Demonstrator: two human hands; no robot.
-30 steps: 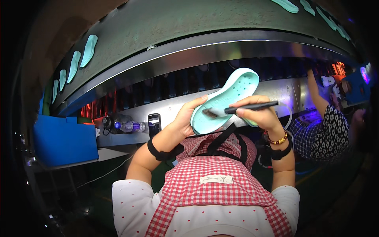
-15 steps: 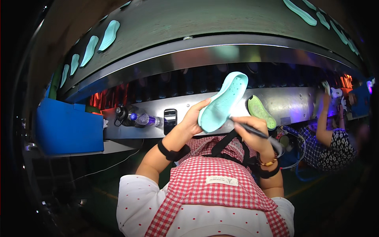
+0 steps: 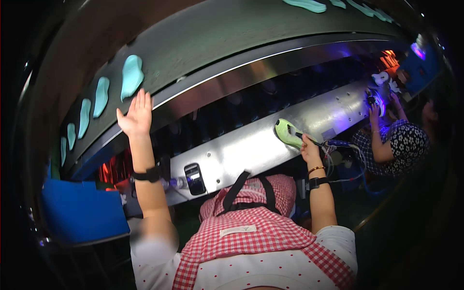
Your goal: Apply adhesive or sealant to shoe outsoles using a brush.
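Note:
My left hand (image 3: 137, 116) is raised at the left over the metal edge of the belt, palm showing, fingers stretched out and nothing in it. Just past its fingertips a pale teal shoe sole (image 3: 132, 77) lies on the dark green belt (image 3: 193, 53). On the right, my right hand (image 3: 310, 149) grips a slim tool with a dark handle (image 3: 300, 136). The tool crosses a light green sole-shaped piece (image 3: 288, 133) resting on the metal worktop (image 3: 241, 141). The tool's working end is too small to make out.
More teal soles (image 3: 100, 96) lie along the belt. On the worktop are a phone (image 3: 195, 179) and a bottle (image 3: 176, 182), partly behind my left arm. A blue box (image 3: 82, 210) stands at the left. A co-worker (image 3: 386, 145) works at the right, beside cables (image 3: 360, 154).
My left hand has let go of the teal sole and reached out to the belt at upper left. My right hand, still gripping the tool, has moved over the green piece. The view has turned.

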